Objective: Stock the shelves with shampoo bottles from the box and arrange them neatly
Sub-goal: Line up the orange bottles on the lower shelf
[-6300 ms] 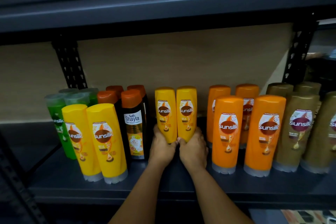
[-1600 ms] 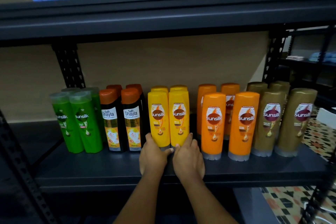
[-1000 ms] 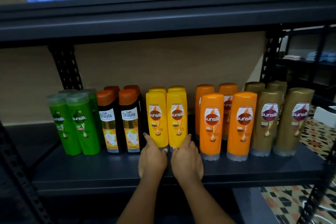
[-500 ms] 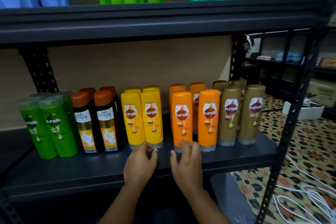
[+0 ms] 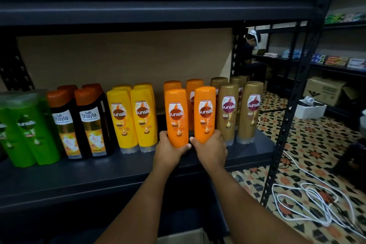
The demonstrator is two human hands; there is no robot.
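front orange bottles (image 5: pixel 177 117) on the dark shelf (image 5: pixel 118 172), between yellow bottles (image 5: pixel 132 119) and gold bottles (image 5: pixel 237 113) | my left hand (image 5: pixel 168 152) and right hand (image 5: pixel 212 150) each wrap one base | smooth glossy plastic, likely slippery, top-heavy; grip low | oval bodies, clear caps down

Dim indoor light, deep shadow under shelf (image 5: pixel 138 180); soft motion blur at left; wide-angle bending at edges.

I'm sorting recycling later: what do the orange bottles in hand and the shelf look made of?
Orange bottles: likely glossy opaque plastic, given soft highlights and a printed label. Shelf: apparently dark painted metal, matte, with perforated uprights.
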